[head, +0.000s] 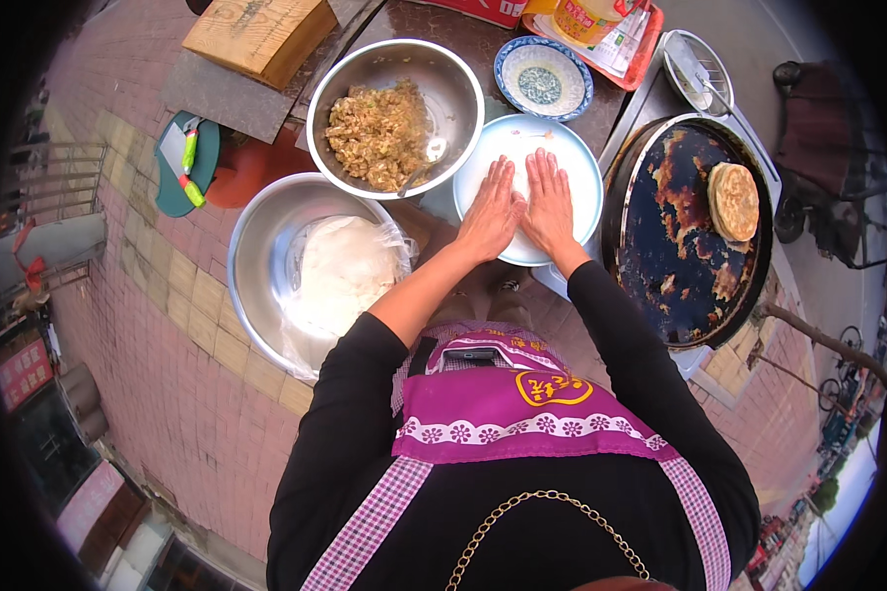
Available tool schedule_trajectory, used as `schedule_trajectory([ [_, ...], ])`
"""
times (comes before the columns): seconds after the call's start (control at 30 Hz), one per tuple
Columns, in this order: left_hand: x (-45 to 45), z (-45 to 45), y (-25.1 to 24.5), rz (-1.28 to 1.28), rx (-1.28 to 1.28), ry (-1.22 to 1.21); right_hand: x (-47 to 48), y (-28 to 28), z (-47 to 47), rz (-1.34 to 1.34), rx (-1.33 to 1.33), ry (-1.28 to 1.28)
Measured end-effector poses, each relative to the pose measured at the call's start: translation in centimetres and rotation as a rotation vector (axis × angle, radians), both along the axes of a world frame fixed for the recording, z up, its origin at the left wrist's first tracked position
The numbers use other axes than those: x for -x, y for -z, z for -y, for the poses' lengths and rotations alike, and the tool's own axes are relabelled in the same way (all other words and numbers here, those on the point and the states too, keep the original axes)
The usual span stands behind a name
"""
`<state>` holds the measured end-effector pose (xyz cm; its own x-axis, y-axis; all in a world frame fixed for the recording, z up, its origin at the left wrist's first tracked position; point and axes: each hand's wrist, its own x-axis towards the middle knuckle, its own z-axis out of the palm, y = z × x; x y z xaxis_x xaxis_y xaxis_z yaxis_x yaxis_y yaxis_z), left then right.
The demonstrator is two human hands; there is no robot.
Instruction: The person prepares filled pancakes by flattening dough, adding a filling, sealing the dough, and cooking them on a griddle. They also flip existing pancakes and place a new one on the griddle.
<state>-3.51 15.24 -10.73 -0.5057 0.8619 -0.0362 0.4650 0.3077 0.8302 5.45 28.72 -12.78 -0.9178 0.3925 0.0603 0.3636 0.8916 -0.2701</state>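
My left hand (492, 210) and my right hand (549, 198) lie palms down, side by side, on a round white plate with a pale blue rim (596, 193). Their thumbs are close together and the fingers point away from me. White material, perhaps dough, seems to lie under them, but its edge is hard to tell. Left of the plate, a steel bowl holds chopped filling (378, 133) and a spoon handle. Nearer me, a larger steel bowl (255, 244) holds a mass of white dough (347, 270) partly under clear plastic.
At right, a browned flatbread (733, 202) lies on a large black griddle (680, 295) with burnt patches. Beyond the plate stand a blue-patterned dish (578, 62) and a red tray (647, 59) with a bottle. A wooden block (259, 37) and a green board with a cleaver (174, 151) are at left.
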Motion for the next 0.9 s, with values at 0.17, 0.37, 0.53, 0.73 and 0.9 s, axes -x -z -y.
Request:
schedule_trajectory([
  [0.17,0.9,0.4,0.2,-0.148,-0.049,0.014,0.9,0.0,0.5,0.015,-0.038,-0.121],
  [0.37,1.8,-1.1,0.6,-0.327,0.023,0.109,0.1,-0.4,-0.4,0.058,0.040,-0.311],
  [0.53,2.8,-3.7,2.4,-0.592,0.180,0.325,-1.1,-1.0,-3.1,0.068,-0.037,-0.229],
  [0.73,3.4,-4.7,2.9,-0.604,0.172,0.310,-2.0,-1.2,-3.7,0.036,0.042,-0.160],
  [0.9,-0.5,-4.3,2.1,-0.377,0.259,0.005,-4.6,-0.3,-0.2,0.093,-0.022,0.133],
])
